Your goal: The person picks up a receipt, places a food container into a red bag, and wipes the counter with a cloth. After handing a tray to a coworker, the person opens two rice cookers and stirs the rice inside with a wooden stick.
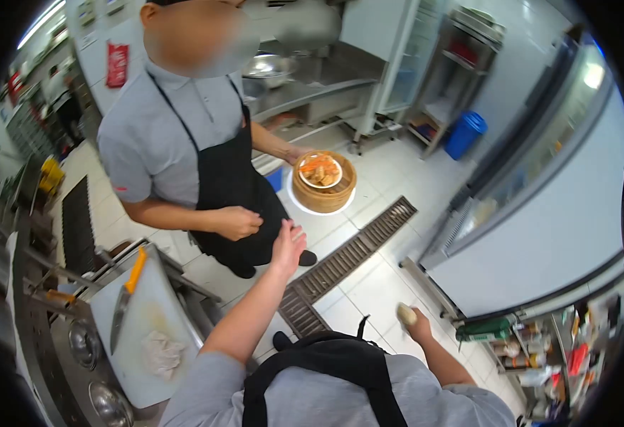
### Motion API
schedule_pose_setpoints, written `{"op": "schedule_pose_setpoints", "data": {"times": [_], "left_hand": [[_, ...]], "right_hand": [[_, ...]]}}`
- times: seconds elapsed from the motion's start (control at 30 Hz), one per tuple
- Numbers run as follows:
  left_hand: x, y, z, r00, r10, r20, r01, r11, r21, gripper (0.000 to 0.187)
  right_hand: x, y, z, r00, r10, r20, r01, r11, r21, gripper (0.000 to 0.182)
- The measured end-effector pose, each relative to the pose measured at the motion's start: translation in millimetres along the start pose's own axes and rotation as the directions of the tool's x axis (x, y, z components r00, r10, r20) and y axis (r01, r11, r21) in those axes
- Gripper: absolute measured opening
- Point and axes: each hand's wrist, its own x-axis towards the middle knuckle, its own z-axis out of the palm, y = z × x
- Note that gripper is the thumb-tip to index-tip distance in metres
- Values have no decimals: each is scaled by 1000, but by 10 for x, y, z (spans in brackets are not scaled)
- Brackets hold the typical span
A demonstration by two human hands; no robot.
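My left hand is stretched forward with its fingers apart, and nothing shows in it. Just beyond it is the closed right hand of a co-worker. The co-worker's other hand supports a white plate bearing a round bamboo steamer. On top of the steamer sits a small white dish with orange and brown food pieces. Down on the right, my right hand is closed around a pale oblong thing, whose kind I cannot make out.
At left, a white cutting board carries an orange-handled knife and a crumpled cloth. A floor drain grate crosses the tiles. A large fridge and stocked shelves stand right; a blue bin is farther back.
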Motion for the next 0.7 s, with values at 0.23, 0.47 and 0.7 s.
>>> {"op": "schedule_pose_setpoints", "data": {"times": [0.23,0.47,0.7], "left_hand": [[770,-1128,1387,999,19,30,-12,974,-228,63],[842,-2417,2206,973,122,194,-67,961,-268,43],[36,-3076,3048,944,-40,328,65,996,-65,49]], "right_hand": [[-3377,2897,-688,628,731,-265,-714,677,176,50],[-5492,4089,-625,121,924,-363,-651,350,674,40],[-5482,4360,-501,55,956,-288,-731,235,640,40]]}}
